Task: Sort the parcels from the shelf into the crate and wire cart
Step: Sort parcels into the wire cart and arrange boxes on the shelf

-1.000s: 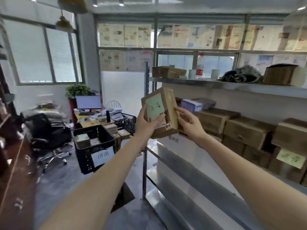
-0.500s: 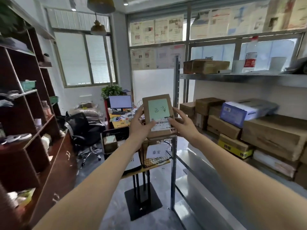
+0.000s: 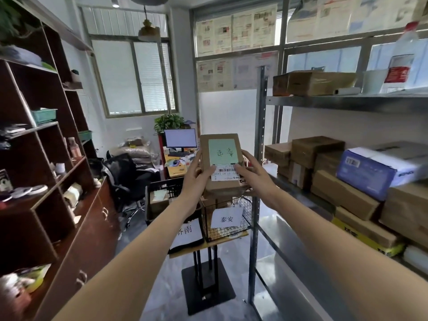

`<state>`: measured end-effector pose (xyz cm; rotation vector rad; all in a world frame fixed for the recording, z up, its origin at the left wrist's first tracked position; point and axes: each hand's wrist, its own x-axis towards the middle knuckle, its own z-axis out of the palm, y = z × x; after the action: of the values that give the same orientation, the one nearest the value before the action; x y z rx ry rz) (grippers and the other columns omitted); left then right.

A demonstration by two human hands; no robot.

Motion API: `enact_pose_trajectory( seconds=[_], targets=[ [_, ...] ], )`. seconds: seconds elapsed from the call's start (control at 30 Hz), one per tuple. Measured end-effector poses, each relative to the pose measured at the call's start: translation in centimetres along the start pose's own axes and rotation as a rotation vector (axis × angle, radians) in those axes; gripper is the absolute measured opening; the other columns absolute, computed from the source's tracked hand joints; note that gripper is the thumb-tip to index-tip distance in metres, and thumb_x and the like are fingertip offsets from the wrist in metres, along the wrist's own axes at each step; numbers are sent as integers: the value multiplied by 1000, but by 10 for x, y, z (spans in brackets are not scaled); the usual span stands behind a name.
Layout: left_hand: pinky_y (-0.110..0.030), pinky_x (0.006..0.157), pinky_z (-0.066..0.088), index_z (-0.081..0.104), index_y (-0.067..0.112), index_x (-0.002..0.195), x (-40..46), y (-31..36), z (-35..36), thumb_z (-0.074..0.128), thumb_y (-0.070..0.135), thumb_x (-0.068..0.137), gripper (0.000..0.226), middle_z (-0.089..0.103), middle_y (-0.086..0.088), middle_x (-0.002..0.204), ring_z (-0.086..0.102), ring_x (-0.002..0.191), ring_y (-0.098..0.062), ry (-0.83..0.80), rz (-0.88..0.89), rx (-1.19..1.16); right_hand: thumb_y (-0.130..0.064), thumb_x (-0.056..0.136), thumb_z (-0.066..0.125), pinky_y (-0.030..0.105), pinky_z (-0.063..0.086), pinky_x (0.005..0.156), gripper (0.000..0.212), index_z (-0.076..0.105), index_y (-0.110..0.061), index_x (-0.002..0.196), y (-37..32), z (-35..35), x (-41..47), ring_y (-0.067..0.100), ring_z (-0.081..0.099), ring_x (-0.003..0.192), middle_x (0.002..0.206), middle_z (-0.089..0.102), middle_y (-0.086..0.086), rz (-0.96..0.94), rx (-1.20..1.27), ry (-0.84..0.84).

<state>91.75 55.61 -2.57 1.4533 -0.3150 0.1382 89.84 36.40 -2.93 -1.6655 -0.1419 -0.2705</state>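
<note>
Held parcel [image 3: 221, 162] w/ both hands, left hand [image 3: 196, 179] & right hand [image 3: 253, 174] gripping its sides, just above wire cart [image 3: 228, 218]; crate [image 3: 162, 195] left of cart.

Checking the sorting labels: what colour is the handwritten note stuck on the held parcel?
Pale green note on the brown parcel, head view.

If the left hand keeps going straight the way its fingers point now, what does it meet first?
The left hand already grips the parcel, fingers pointing up and forward. Past the parcel's edge, the monitor on the desk lies roughly in that line, though well behind; depth is unclear.
</note>
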Motion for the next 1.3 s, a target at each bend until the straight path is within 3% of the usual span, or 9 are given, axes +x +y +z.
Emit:
enact_pose_trajectory(
  seconds=[0.17,0.3,0.4,0.53,0.67,0.8,0.97,1.1,1.3],
  targets=[
    [-39,89,60,44,72,126,36,-20,-4,76,32,90,63,62,3,138,64,118,-18,-11,-24,15,-44,96,66,49,54,102,63,35,-52,151,14,0,41,21,63,121,143,57,0,23,-3,-25],
    [-22,68,59,46,53,142,76,-38,-13,74,25,92,64,67,15,120,71,96,-3,2,-43,-36,-62,83,70,56,45,110,72,34,-64,145,27,2,82,21,58,129,150,51,-9,41,-45,-89],
    [-19,64,56,42,46,150,111,-51,-22,75,29,91,69,63,18,121,66,101,-4,0,-55,-31,-55,89,69,53,46,109,64,38,-61,145,37,6,121,23,58,128,147,53,-5,39,-65,-71],
    [-18,75,43,39,41,152,174,-68,-36,66,38,97,62,46,24,126,48,113,-6,-6,-45,65,-47,96,64,51,42,113,54,44,-54,145,56,14,187,23,56,127,141,58,-1,49,-96,21],
    [-33,97,40,42,40,151,246,-103,-69,62,46,98,57,47,13,142,47,125,-12,-2,-30,206,-48,98,60,55,40,113,54,40,-53,147,82,15,260,26,54,127,142,57,0,105,-148,65],
    [-31,99,39,46,40,149,306,-147,-110,61,48,98,53,50,5,151,47,136,-19,-3,-52,429,-50,97,59,58,40,111,55,38,-52,149,116,13,320,29,52,128,142,55,2,157,-213,87],
    [-45,108,46,50,37,146,361,-205,-145,58,48,99,48,52,3,148,49,136,-22,-51,-100,608,-42,100,59,48,45,104,53,39,-47,149,161,16,373,23,57,118,135,59,1,204,-207,98],
    [-42,107,45,52,36,144,392,-247,-153,58,46,100,46,54,2,148,51,133,-22,-87,-129,727,-38,101,59,38,49,88,54,38,-43,151,205,17,412,22,63,111,131,64,5,259,-191,99],
    [-37,110,41,47,31,150,452,-308,-150,59,42,101,51,48,3,153,45,140,-21,-144,-207,862,-37,102,57,33,48,78,49,41,-45,149,280,14,479,16,62,103,123,65,5,358,-193,76]
  ],
)
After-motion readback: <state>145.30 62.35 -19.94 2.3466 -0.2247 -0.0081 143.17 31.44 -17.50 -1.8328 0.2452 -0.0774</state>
